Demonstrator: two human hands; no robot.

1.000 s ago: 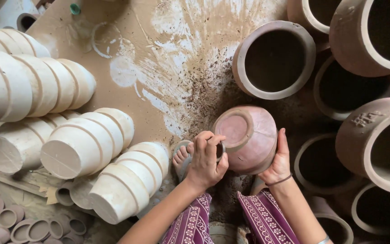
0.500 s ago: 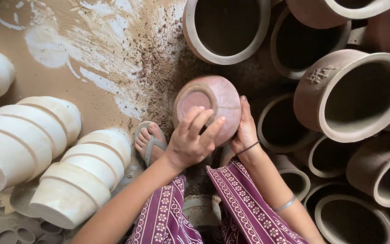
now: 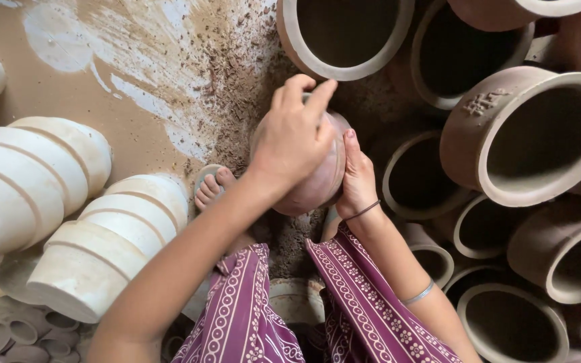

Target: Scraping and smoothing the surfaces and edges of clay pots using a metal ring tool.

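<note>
A small round reddish clay pot [image 3: 317, 191] is held above my lap, just over the floor. My left hand [image 3: 294, 138] lies over its top and front, fingers curled round it and hiding most of it. A grey edge shows under the fingertips; I cannot tell whether it is a tool. My right hand [image 3: 358, 178], with a thin band at the wrist, presses flat against the pot's right side. My purple patterned trousers [image 3: 358, 302] fill the bottom of the view.
Large open-mouthed clay pots [image 3: 532, 134] lie stacked on their sides along the right and top [image 3: 344, 33]. Rows of white moulds [image 3: 48, 188] lie at the left. Clay shavings [image 3: 237, 87] cover the floor. My sandalled foot [image 3: 210, 188] is beside the pot.
My left hand has slid from the pot's left side up over its top, covering the face that showed before. The right hand stays on the pot's right side.
</note>
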